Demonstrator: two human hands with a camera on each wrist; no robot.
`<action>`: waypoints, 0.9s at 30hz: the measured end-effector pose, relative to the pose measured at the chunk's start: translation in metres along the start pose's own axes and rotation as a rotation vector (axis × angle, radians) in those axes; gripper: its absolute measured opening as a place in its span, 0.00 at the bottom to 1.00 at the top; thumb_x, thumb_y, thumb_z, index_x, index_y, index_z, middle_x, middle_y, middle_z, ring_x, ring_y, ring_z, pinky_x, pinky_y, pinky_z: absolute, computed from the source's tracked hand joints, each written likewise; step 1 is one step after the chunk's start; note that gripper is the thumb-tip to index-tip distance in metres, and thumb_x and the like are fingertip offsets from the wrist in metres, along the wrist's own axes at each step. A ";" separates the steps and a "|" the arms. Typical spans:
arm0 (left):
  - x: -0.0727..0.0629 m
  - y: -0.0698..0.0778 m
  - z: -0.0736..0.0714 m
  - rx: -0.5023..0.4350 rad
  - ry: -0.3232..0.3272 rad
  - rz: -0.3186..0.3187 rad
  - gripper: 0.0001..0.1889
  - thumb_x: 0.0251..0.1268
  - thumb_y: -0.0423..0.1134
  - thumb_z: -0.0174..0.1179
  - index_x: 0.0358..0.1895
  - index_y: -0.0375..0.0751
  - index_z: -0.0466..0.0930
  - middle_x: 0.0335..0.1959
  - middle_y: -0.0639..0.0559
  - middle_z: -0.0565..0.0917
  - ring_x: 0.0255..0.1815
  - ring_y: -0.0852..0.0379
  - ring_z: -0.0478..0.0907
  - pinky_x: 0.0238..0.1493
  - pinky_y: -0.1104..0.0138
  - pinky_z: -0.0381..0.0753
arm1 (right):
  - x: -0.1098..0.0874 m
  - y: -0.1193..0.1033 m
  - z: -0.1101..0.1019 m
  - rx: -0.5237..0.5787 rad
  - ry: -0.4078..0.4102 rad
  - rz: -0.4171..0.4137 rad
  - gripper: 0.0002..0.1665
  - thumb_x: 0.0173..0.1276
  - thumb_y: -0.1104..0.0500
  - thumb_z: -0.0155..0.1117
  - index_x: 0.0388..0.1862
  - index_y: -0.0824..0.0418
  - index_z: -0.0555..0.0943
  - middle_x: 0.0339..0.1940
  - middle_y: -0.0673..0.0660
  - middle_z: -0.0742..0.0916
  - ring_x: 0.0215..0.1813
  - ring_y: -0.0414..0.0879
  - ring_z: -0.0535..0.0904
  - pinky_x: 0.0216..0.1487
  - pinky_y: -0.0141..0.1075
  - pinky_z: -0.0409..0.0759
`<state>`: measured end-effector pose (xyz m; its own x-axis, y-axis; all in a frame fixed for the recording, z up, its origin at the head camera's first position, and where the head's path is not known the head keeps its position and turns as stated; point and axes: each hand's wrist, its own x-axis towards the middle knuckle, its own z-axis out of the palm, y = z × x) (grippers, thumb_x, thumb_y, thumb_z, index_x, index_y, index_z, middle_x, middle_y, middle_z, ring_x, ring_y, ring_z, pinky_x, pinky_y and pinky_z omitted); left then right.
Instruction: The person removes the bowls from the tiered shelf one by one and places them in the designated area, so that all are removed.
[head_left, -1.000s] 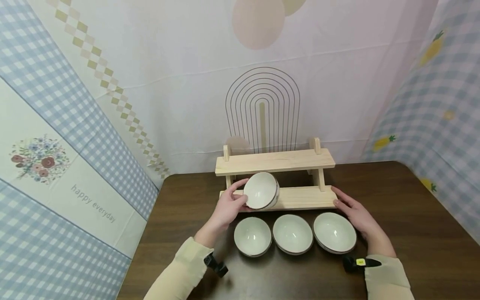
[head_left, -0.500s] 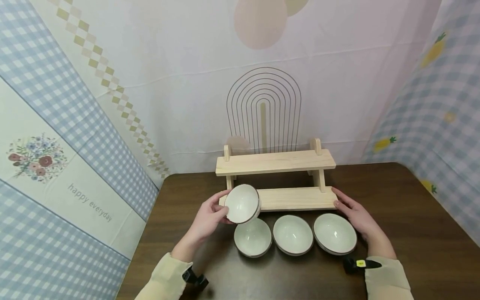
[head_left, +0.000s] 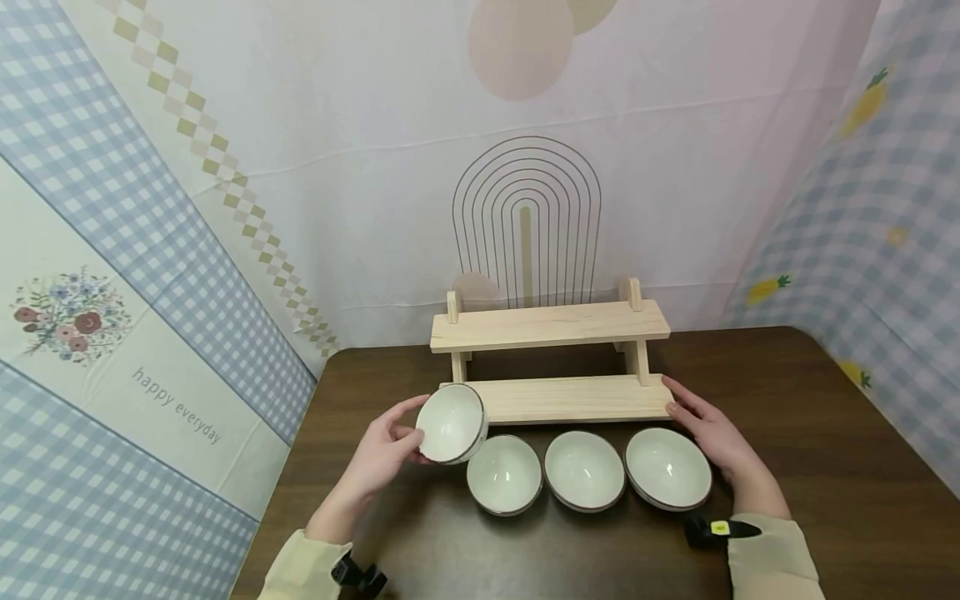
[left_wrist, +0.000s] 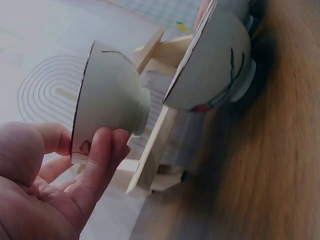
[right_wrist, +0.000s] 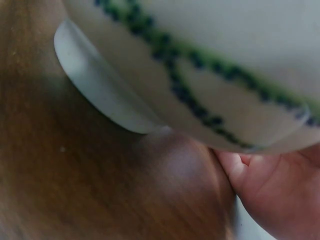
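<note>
My left hand pinches a white bowl by its left side, thumb at the dark rim and fingers on the outer wall. That bowl is tilted and raised near the left end of a two-tier wooden shelf; the left wrist view shows its foot ring apart from the board. At the right end of the lower board, my right hand rests its nearly straight fingers. Three more bowls stand in a row before the shelf: left, middle and right.
Everything stands on a dark brown wooden table. Behind it hangs a pale printed cloth, with blue checked cloth at the right. The right bowl's green and blue patterned wall is close to my right wrist.
My left hand has carried its bowl left and toward me, from in front of the lower board to beyond its left end. The right hand and three standing bowls have stayed put.
</note>
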<state>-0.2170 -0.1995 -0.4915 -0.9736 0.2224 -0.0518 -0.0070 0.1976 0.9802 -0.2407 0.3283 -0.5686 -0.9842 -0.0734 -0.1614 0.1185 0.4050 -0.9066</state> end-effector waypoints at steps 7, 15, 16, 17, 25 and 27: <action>-0.014 -0.006 -0.020 0.064 -0.046 0.000 0.30 0.74 0.24 0.57 0.79 0.33 0.68 0.33 0.37 0.89 0.30 0.47 0.88 0.41 0.48 0.92 | 0.000 0.000 0.000 0.002 -0.001 -0.013 0.45 0.85 0.37 0.52 0.90 0.51 0.52 0.87 0.74 0.55 0.84 0.76 0.49 0.76 0.77 0.49; -0.029 -0.010 -0.042 0.145 -0.113 0.001 0.30 0.76 0.26 0.59 0.79 0.31 0.67 0.30 0.40 0.87 0.31 0.49 0.87 0.39 0.52 0.92 | -0.001 0.000 -0.001 -0.012 -0.003 -0.020 0.45 0.85 0.37 0.52 0.90 0.51 0.52 0.86 0.75 0.55 0.84 0.77 0.50 0.75 0.77 0.50; -0.031 -0.010 -0.043 0.151 -0.116 -0.004 0.30 0.76 0.26 0.59 0.79 0.31 0.68 0.30 0.41 0.87 0.31 0.49 0.87 0.39 0.52 0.92 | -0.001 0.000 -0.001 -0.011 -0.003 -0.024 0.45 0.85 0.37 0.52 0.90 0.51 0.52 0.86 0.75 0.55 0.84 0.77 0.50 0.76 0.77 0.50; -0.032 -0.010 -0.044 0.157 -0.118 -0.010 0.30 0.76 0.27 0.59 0.78 0.31 0.68 0.29 0.41 0.87 0.30 0.49 0.87 0.38 0.53 0.92 | -0.001 0.000 -0.001 -0.012 -0.004 -0.026 0.45 0.85 0.37 0.52 0.90 0.51 0.52 0.86 0.75 0.55 0.84 0.77 0.50 0.75 0.77 0.50; -0.038 -0.014 -0.047 0.188 -0.139 -0.044 0.30 0.74 0.27 0.59 0.78 0.32 0.69 0.33 0.39 0.90 0.31 0.47 0.89 0.39 0.55 0.92 | -0.001 0.000 -0.001 -0.006 -0.010 -0.017 0.45 0.85 0.37 0.52 0.91 0.51 0.51 0.87 0.74 0.54 0.84 0.77 0.49 0.76 0.77 0.49; -0.038 -0.016 -0.047 0.199 -0.144 -0.045 0.29 0.74 0.27 0.58 0.78 0.32 0.69 0.33 0.39 0.90 0.32 0.46 0.90 0.39 0.54 0.92 | -0.001 0.000 -0.001 -0.004 -0.010 -0.015 0.45 0.86 0.37 0.52 0.91 0.51 0.51 0.87 0.74 0.54 0.84 0.77 0.48 0.75 0.78 0.48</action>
<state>-0.1910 -0.2560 -0.4962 -0.9306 0.3401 -0.1352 0.0095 0.3917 0.9200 -0.2398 0.3289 -0.5681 -0.9844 -0.0883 -0.1520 0.1035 0.4076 -0.9073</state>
